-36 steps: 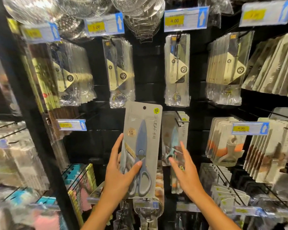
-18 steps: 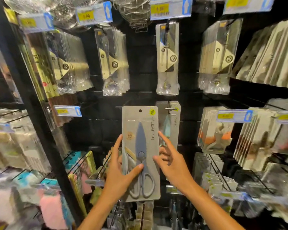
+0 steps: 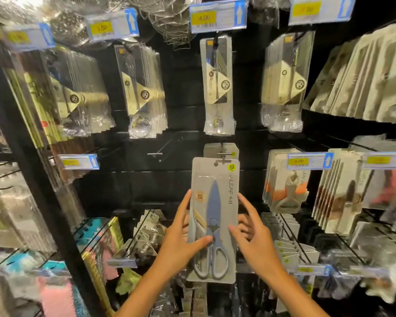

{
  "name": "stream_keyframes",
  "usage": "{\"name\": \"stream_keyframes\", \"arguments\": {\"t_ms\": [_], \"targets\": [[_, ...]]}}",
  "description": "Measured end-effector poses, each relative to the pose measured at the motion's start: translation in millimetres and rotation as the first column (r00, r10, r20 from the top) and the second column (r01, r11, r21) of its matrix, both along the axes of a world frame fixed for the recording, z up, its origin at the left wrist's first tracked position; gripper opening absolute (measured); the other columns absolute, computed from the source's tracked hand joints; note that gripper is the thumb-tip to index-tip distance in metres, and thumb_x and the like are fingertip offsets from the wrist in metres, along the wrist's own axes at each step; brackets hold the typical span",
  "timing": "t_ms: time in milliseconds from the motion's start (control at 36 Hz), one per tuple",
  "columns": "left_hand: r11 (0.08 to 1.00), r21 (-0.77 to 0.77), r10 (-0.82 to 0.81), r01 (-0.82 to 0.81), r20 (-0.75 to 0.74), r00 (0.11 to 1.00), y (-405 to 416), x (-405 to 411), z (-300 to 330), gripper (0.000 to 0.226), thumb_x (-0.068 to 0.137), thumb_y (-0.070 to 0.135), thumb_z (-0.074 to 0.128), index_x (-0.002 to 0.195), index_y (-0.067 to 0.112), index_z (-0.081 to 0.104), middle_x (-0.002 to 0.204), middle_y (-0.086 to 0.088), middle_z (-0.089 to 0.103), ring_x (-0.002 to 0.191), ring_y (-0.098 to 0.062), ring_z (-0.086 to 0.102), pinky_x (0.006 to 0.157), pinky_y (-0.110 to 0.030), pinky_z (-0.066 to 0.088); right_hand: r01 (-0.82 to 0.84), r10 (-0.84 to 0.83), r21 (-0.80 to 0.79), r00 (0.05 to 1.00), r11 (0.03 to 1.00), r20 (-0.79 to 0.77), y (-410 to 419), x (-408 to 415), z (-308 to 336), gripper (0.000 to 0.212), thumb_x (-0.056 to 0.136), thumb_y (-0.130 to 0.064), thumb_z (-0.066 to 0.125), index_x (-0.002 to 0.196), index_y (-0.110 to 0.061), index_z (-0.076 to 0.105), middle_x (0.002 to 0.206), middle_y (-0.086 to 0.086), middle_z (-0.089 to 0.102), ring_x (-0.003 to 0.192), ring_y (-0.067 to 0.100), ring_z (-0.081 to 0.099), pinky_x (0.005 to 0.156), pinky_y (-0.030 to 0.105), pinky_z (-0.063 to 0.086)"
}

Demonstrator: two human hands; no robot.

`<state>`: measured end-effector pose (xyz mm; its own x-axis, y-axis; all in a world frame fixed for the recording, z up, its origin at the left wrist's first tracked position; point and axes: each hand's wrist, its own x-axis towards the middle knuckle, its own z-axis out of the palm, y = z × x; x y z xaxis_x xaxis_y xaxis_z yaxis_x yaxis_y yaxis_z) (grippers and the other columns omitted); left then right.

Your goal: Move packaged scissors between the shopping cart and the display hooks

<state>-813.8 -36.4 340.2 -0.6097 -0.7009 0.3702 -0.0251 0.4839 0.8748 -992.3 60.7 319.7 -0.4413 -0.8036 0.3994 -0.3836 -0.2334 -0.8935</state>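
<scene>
L thumb [image 3: 202, 240] lies across the front of the scissors pack [image 3: 214, 219], pressing near the pivot; L fingers reach up along the pack's left edge and behind it. So the left hand [image 3: 181, 242] pinches the card, thumb in front, fingers at rear. The right hand [image 3: 253, 236] is at the pack's right edge: fingers spread, index tip touching the edge approx. mid-height, thumb touching the front lower down; other fingers curl behind, and contact there cannot be told. Reads as steadying, not a full grip.

Pack is upright, held against the display. Its hang hole [image 3: 216, 164] sits just beside the tip of the hook [image 3: 224, 156], slightly left and below; not yet threaded. More packs of the same card [image 3: 221, 149] hang on that hook behind it. An empty hook [image 3: 155, 154] stands well to the left.

Judgement: step in hand is hanging the pack; near done, alignment outstanding.

Recommendations:
- Shift top of card right and up until hole meets hook tip.
- Keep card square to hook; R hand guides edge, L hand carries weight.
- Push back along hook only once tip is through hole.
- Risk: card catches on hook's crossbar or tip, bends at hole.
</scene>
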Motion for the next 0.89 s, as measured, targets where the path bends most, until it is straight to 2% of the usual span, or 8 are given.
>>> {"name": "stream_keyframes", "arguments": {"t_ms": [83, 167, 222, 417, 472, 639, 750, 889], "targets": [[0.999, 0.002, -0.048, 0.048, 0.011, 0.999, -3, -9, 2, 0.112, 0.078, 0.025, 0.087, 0.15, 0.062, 0.01, 0.149, 0.015, 0.051, 0.125, -0.005, 0.06, 0.103, -0.042, 0.054, 0.049, -0.049, 0.002, 0.999, 0.999, 0.0, 2, -4, 0, 0.08, 0.099, -0.01, 0.062, 0.151, -0.056, 0.023, 0.103, 0.0, 0.072, 0.094, 0.041, 0.067, 0.086, 0.056, 0.056], [0.997, 0.003, -0.08, 0.08, 0.009, 0.997, -7, -16, 3, 0.112, 0.079, 0.024, 0.087, 0.15, 0.062, 0.01, 0.151, 0.012, 0.049, 0.126, -0.005, 0.06, 0.103, -0.039, 0.054, 0.083, -0.083, -0.007, 0.996, 0.997, -0.008, 3, -8, 0, 0.077, 0.099, -0.01, 0.061, 0.153, -0.051, 0.023, 0.107, -0.013, 0.071, 0.093, 0.021, 0.071, 0.086, 0.047, 0.059], [0.995, 0.009, -0.099, 0.099, 0.009, 0.995, -12, -20, 1, 0.112, 0.079, 0.024, 0.087, 0.151, 0.06, 0.01, 0.15, 0.012, 0.05, 0.124, -0.006, 0.061, 0.101, -0.036, 0.055, 0.094, -0.094, 0.0, 0.996, 0.996, -0.006, 2, -10, -1, 0.075, 0.1, -0.012, 0.06, 0.153, -0.051, 0.023, 0.108, -0.017, 0.07, 0.095, 0.015, 0.071, 0.086, 0.046, 0.059], [0.989, 0.06, -0.133, 0.134, -0.029, 0.991, -22, -28, -8, 0.112, 0.076, 0.021, 0.088, 0.152, 0.057, 0.014, 0.141, 0.012, 0.059, 0.118, -0.009, 0.066, 0.092, -0.033, 0.059, 0.108, -0.107, 0.029, 0.993, 0.994, -0.055, -2, -13, -1, 0.074, 0.102, -0.017, 0.057, 0.15, -0.06, 0.02, 0.107, -0.025, 0.065, 0.093, 0.032, 0.066, 0.085, 0.055, 0.055], [0.989, 0.064, -0.128, 0.13, -0.042, 0.991, -24, -29, -9, 0.113, 0.075, 0.02, 0.088, 0.152, 0.056, 0.014, 0.139, 0.011, 0.061, 0.118, -0.009, 0.066, 0.091, -0.033, 0.06, 0.109, -0.107, 0.028, 0.992, 0.994, -0.069, -3, -14, 0, 0.074, 0.102, -0.017, 0.056, 0.151, -0.059, 0.019, 0.105, -0.022, 0.066, 0.094, 0.034, 0.066, 0.085, 0.056, 0.055], [0.99, 0.093, -0.104, 0.11, -0.061, 0.993, -29, -30, -14, 0.115, 0.073, 0.02, 0.09, 0.149, 0.063, 0.015, 0.134, 0.008, 0.064, 0.118, -0.014, 0.067, 0.091, -0.041, 0.06, 0.092, -0.089, 0.033, 0.993, 0.995, -0.081, -4, -13, 5, 0.073, 0.103, -0.015, 0.055, 0.153, -0.056, 0.02, 0.112, -0.032, 0.065, 0.098, 0.031, 0.066, 0.088, 0.052, 0.056], [0.989, 0.094, -0.111, 0.116, -0.056, 0.992, -30, -31, -13, 0.115, 0.075, 0.016, 0.089, 0.15, 0.062, 0.014, 0.131, 0.012, 0.065, 0.117, -0.01, 0.067, 0.091, -0.04, 0.06, 0.107, -0.105, 0.021, 0.992, 0.994, -0.063, -7, -16, 1, 0.074, 0.102, -0.013, 0.055, 0.153, -0.055, 0.021, 0.113, -0.023, 0.066, 0.098, 0.016, 0.07, 0.086, 0.049, 0.058], [0.986, 0.112, -0.116, 0.124, -0.073, 0.991, -30, -32, -12, 0.114, 0.074, 0.018, 0.089, 0.15, 0.061, 0.016, 0.134, 0.007, 0.064, 0.117, -0.013, 0.067, 0.091, -0.042, 0.06, 0.144, -0.145, -0.018, 0.988, 0.989, -0.047, -10, -14, -2, 0.07, 0.101, -0.011, 0.056, 0.153, -0.047, 0.026, 0.114, -0.027, 0.067, 0.104, 0.006, 0.07, 0.087, 0.034, 0.06]]}}
